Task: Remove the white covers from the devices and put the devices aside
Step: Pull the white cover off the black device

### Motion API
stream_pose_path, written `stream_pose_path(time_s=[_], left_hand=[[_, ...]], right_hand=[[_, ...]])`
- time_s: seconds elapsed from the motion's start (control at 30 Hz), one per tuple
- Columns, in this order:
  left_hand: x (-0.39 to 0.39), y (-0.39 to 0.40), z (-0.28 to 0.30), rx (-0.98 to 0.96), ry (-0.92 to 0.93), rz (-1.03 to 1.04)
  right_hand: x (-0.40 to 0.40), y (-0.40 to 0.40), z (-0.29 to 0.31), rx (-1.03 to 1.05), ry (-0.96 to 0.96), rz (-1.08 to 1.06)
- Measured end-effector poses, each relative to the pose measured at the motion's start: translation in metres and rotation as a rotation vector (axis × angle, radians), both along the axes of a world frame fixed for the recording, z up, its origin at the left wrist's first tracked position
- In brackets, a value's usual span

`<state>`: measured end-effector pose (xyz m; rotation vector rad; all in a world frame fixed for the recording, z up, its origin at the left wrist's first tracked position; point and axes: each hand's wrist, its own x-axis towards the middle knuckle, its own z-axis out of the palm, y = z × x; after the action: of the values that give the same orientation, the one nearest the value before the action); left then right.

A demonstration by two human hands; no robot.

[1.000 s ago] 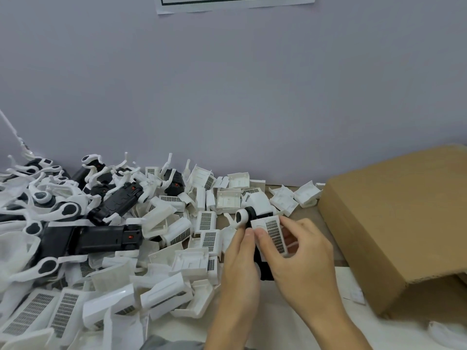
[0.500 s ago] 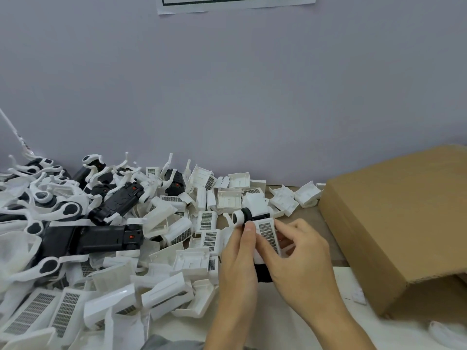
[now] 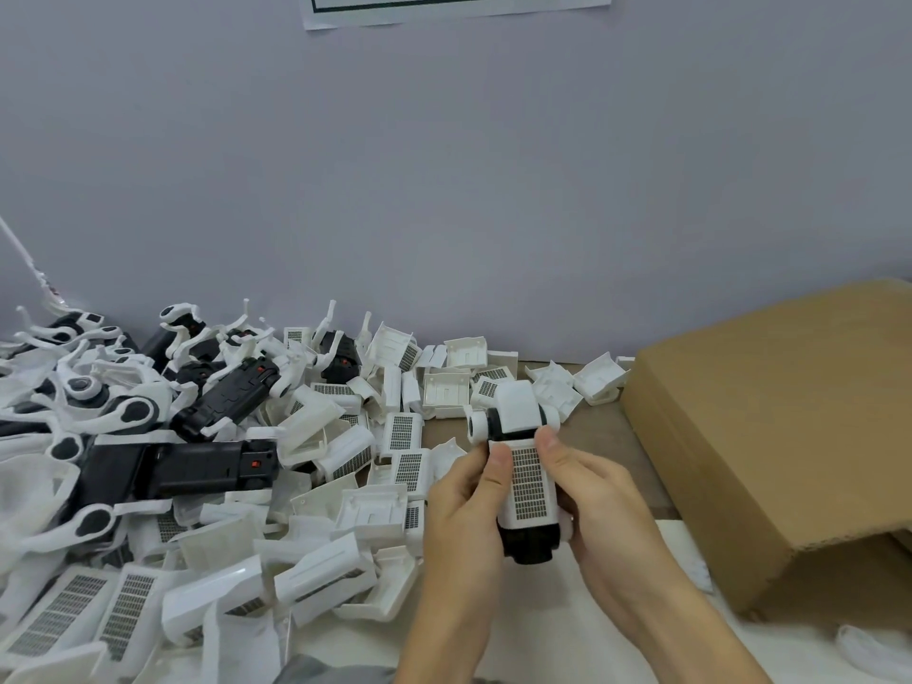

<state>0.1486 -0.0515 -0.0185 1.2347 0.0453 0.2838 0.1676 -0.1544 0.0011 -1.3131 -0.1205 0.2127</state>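
At lower centre of the frame, both my hands grip the black device [image 3: 530, 545]; its white grilled plastic cover [image 3: 529, 483] runs lengthwise away from me, thumbs on its far edge.

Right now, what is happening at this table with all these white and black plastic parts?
A person holds one black device with a white gridded cover in both hands, the left hand and right hand, thumbs resting at the cover's upper edge. The cover is still on. To the left lies a heap of loose white plastic covers and bare black devices. A brown cardboard box stands at the right.
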Motion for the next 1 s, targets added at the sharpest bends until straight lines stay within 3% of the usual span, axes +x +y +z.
stream_pose_path(time_s=[0.5,0.8,1.0], left_hand=[[0.002,0.003,-0.001,0.23,0.044,0.263],[0.001,0.0,0.0,0.081,0.096,0.107],[0.003,0.001,-0.004,0.18,0.084,0.19]], right_hand=[[-0.002,0.012,-0.005,-0.027,-0.131,-0.151],[0.004,0.01,-0.014,0.002,-0.027,-0.135],[0.006,0.002,-0.017,-0.03,-0.078,-0.065]])
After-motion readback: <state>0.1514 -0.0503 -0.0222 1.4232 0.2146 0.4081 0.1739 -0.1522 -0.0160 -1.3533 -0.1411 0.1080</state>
